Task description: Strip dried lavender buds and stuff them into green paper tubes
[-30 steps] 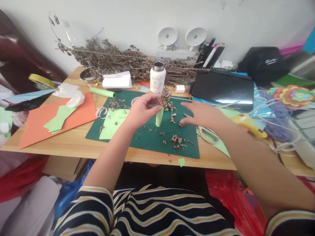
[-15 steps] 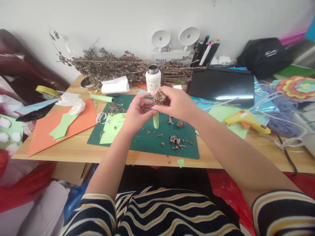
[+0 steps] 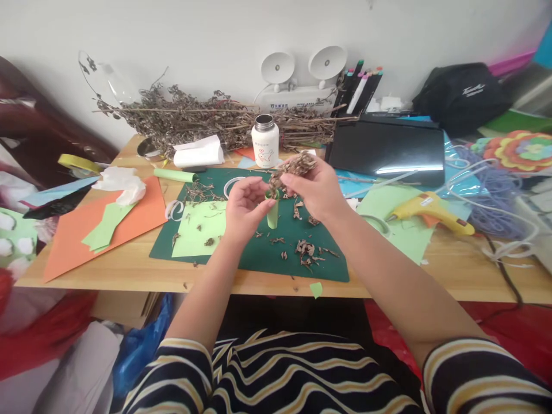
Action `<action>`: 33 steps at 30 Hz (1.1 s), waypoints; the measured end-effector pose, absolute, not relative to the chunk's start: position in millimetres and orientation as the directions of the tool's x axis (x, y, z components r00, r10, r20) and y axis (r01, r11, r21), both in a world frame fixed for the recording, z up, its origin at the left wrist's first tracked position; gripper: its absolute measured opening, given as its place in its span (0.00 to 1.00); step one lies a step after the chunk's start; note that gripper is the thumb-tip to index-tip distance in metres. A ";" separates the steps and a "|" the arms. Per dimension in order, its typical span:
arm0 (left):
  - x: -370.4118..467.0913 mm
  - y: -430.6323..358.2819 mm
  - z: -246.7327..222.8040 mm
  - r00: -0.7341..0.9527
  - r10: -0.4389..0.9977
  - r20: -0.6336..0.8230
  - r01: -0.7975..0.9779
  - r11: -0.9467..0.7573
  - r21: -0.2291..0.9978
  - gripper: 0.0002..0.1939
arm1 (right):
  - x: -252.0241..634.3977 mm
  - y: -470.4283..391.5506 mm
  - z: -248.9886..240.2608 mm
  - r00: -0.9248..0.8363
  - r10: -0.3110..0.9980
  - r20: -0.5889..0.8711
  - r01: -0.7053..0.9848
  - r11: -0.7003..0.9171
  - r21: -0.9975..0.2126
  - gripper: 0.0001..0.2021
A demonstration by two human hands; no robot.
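Observation:
My right hand [image 3: 318,187] is closed round a clump of brown dried leaves [image 3: 297,165]. The clump's lower left end dips to the mouth of a small upright green paper tube [image 3: 272,217]. At that rim, my left hand [image 3: 248,207] has its thumb and curled fingers closed round the tube's top, touching the leaf end. Under both hands lies a dark green cutting mat [image 3: 254,253]. Crumbled leaf bits [image 3: 306,248] are scattered on its right half, and a light green paper sheet [image 3: 194,230] lies on its left.
Behind the mat stands an uncapped white bottle [image 3: 265,146]. A bundle of dried branches [image 3: 185,115] runs along the wall. To the right are a black flat case [image 3: 388,149] and a yellow glue gun [image 3: 431,211] with a cord. Orange paper [image 3: 73,241] lies left.
The leaf clump is now tilted, its lower end brought down to the tube's mouth. My right hand has shifted slightly right, and my left hand now sits at the tube's rim.

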State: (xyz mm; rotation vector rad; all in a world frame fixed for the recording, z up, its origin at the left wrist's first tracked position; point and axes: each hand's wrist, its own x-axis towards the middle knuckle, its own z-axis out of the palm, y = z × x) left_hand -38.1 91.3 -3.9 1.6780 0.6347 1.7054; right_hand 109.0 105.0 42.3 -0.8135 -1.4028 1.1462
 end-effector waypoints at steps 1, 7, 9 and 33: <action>-38.1 91.4 -3.6 0.036 0.733 0.680 -0.126 -0.672 0.730 0.20 | 113.9 107.7 40.9 -0.126 0.946 0.300 -0.142 0.282 -0.949 0.14; -38.4 90.8 -3.2 0.044 0.717 0.695 -0.166 -0.681 0.713 0.22 | 167.5 119.7 25.5 -0.142 0.988 0.063 0.276 0.101 -0.956 0.12; -38.1 90.4 -4.3 0.045 0.711 0.701 -0.153 -0.689 0.709 0.22 | 182.1 120.4 18.7 -0.188 0.980 -0.061 0.622 0.071 -0.780 0.10; -40.6 85.4 8.1 0.227 0.649 0.726 0.237 -0.760 0.605 0.10 | 172.0 110.2 0.8 -0.020 0.984 0.179 -0.122 0.176 -0.977 0.18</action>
